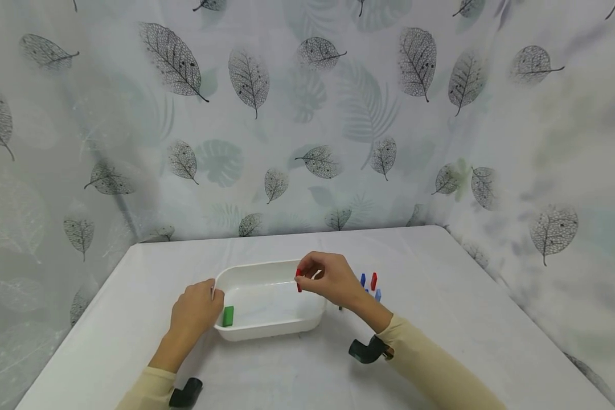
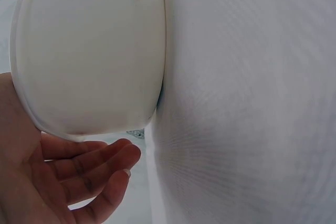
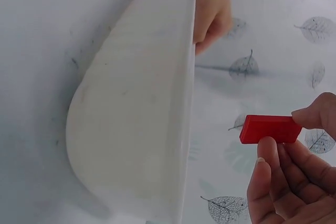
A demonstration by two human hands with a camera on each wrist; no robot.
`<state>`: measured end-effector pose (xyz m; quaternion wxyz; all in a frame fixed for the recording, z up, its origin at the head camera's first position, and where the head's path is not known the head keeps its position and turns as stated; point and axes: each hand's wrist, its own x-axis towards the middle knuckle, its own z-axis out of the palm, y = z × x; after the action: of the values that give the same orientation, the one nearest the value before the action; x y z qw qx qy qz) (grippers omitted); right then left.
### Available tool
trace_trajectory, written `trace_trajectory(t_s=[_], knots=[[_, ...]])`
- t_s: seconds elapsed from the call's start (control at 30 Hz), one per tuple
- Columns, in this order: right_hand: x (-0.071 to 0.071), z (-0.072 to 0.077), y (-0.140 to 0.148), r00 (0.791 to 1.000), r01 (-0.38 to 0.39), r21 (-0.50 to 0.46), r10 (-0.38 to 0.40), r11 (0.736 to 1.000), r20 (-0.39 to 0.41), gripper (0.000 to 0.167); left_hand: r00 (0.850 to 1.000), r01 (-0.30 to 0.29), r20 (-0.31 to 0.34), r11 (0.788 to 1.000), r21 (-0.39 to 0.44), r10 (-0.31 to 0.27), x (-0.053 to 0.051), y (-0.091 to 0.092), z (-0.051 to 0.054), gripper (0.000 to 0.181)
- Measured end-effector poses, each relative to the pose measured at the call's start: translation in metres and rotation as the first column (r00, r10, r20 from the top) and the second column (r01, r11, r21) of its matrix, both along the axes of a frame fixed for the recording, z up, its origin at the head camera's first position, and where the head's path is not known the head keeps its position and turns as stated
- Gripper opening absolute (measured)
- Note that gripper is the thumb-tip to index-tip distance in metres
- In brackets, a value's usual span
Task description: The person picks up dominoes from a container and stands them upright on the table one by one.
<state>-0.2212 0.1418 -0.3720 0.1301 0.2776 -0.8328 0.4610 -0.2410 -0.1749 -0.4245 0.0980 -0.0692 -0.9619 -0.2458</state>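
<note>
A white basin (image 1: 271, 329) stands on the table, with a green block (image 1: 228, 316) inside near its left end. My left hand (image 1: 197, 307) holds the basin's left rim; in the left wrist view its fingers (image 2: 100, 174) curl beside the basin's outer wall. Above the basin's right part, my right hand (image 1: 333, 279) pinches a red domino-like block (image 1: 299, 281) between thumb and fingers. The right wrist view shows this flat red block (image 3: 270, 129) held higher than the rim, apart from the basin (image 3: 131, 98).
To the right of the basin, partly behind my right hand, stand several small blocks, among them a red one (image 1: 373, 281), a dark blue one (image 1: 363, 279) and a light blue one (image 1: 378, 294). A leaf-patterned curtain (image 1: 297, 131) surrounds the white table (image 1: 441, 319).
</note>
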Motion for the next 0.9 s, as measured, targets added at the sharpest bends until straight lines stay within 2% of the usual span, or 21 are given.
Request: trace_trajectory(t_s=[0.23,0.43,0.9], knots=[[0.008,-0.003,0.014,0.999,0.004,-0.028,-0.002,1.000,0.039,0.012,1.000,0.008,0.002,1.000,0.004,-0.008,0.001,0.000,0.001,0.019],[0.013,-0.003,0.024,1.000,0.012,-0.036,-0.011,0.999,0.025,0.011,1.000,0.013,-0.015,1.000,0.001,-0.013,0.002,-0.001,0.002,0.019],[0.021,-0.010,0.054,0.992,0.106,-0.023,-0.104,0.994,0.072,0.011,1.000,-0.001,0.005,1.000,-0.021,0.001,0.000,0.000,0.002,0.020]])
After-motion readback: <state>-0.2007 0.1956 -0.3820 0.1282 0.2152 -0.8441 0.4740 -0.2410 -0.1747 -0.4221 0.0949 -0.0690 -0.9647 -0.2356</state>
